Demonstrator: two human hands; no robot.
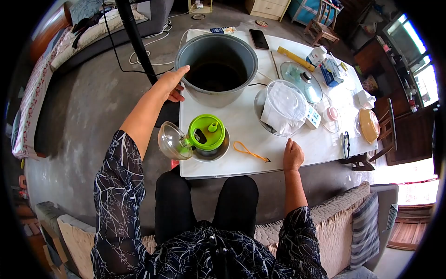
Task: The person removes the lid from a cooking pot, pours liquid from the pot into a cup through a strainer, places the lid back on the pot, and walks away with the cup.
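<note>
My left hand point(172, 86) is at the left side of a large, deep grey pot point(189, 83). Its thumb lies at the rim and its other fingers curl low against the outer wall. The pot's inside is dark. My right hand point(293, 156) rests as a loose fist on the table's near edge, just below a clear plastic tub point(290, 104) with white sheets in it; nothing shows in the fist. Between my hands, a cup with a green lid point(206, 132) stands in a metal bowl point(225, 148), its clear cap point(174, 142) swung open leftward. An orange cord loop point(246, 149) lies nearby.
On the white table point(223, 168) are a phone point(259, 39), a glass lid point(306, 86), a yellow tube point(295, 58), a white bottle point(317, 55), a blue box point(331, 72) and glasses point(346, 145). A black pole point(134, 39) stands left of the table, with cables on the floor.
</note>
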